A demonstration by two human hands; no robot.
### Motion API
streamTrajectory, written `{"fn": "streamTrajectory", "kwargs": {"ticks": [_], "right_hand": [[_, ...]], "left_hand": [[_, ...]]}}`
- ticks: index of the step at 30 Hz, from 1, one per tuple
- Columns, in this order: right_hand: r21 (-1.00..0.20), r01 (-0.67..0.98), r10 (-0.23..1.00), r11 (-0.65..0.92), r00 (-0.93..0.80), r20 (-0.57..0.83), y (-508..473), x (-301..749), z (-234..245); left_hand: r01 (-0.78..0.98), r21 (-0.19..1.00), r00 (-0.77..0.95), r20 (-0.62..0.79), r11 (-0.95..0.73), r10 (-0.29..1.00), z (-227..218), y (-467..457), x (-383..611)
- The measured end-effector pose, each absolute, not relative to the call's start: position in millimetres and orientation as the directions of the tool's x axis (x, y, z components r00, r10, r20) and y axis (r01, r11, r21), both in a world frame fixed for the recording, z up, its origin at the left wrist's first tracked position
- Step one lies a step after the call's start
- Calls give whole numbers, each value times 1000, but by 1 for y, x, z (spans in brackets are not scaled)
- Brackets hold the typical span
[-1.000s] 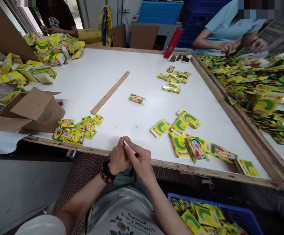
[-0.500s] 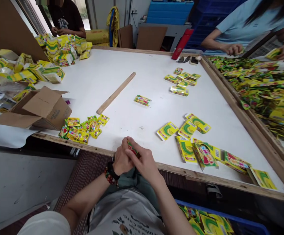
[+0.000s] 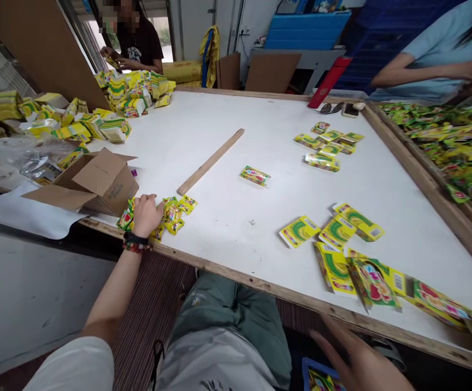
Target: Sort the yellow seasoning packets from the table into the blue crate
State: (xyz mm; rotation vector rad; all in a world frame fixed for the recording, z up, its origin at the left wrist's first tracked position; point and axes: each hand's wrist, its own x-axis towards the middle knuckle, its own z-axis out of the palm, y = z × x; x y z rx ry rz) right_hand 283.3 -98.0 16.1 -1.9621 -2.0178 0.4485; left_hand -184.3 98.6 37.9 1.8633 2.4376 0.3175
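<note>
My left hand (image 3: 146, 213) lies over a pile of small yellow and green sachets (image 3: 172, 216) by the table's near left edge. Its thumb stands apart from the bent fingers, whose tips are partly hidden among the sachets. Low on the right, past the table edge, my right hand (image 3: 356, 355) is blurred, fingers apart and nothing visible in it. Below it a blue crate (image 3: 307, 369) holds yellow packs. Several flat yellow-green boxes (image 3: 299, 231) lie on the table's near right, one box (image 3: 373, 282) showing its fruit-printed face. Another box (image 3: 255, 175) lies alone mid-table.
An opened cardboard carton (image 3: 113, 182) stands beside the sachets. A wooden strip (image 3: 211, 162) lies across the white table (image 3: 219, 233). Stacked boxes (image 3: 130, 89) fill the far left. A red bottle (image 3: 329, 81) stands at the back; two people work beyond the table.
My hands have parted from around a small green item at the table edge. The left moved left onto the sachets, the right moved down and right, and the item no longer shows.
</note>
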Motion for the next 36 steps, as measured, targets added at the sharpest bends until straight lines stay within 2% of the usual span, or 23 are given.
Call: {"fn": "streamTrajectory", "kwargs": {"ticks": [2,4,6,8,14,18,22,26,30,33,36], "right_hand": [[-548,821,984,164,-177,29,-53,211,22],[-667,706,952,238,-305,17,5,127,29],[-734,658,948,172,-314,-60,63,55,32],[-764,630,954,142,-292,-64,109,7,32],[-888,446,963,113,-270,-13,152,-19,16],[-974,222,978,45,-208,-2,134,2,17],[-1000,8,997,13,-70,13,112,21,23],[-994,-110,993,5,115,-8,97,37,22],[-983,-185,974,6,223,-36,87,53,25],[-968,-252,972,-17,221,-75,81,70,29],[-949,-296,986,-112,87,-143,75,97,30]], "left_hand": [[944,165,-289,-9,286,957,33,120,-197],[945,188,-265,-37,268,963,31,133,-196],[946,221,-240,-21,238,971,32,136,-190],[941,270,-220,32,203,975,37,132,-186],[849,517,-242,192,112,951,59,117,-193],[702,710,-222,139,59,965,56,111,-181],[508,861,-103,25,30,994,44,107,-140],[325,946,32,-31,18,999,45,102,-100],[39,990,152,-141,137,978,52,97,-76],[34,990,145,-143,140,979,50,95,-64],[167,985,209,-66,31,976,47,104,-47]]}}
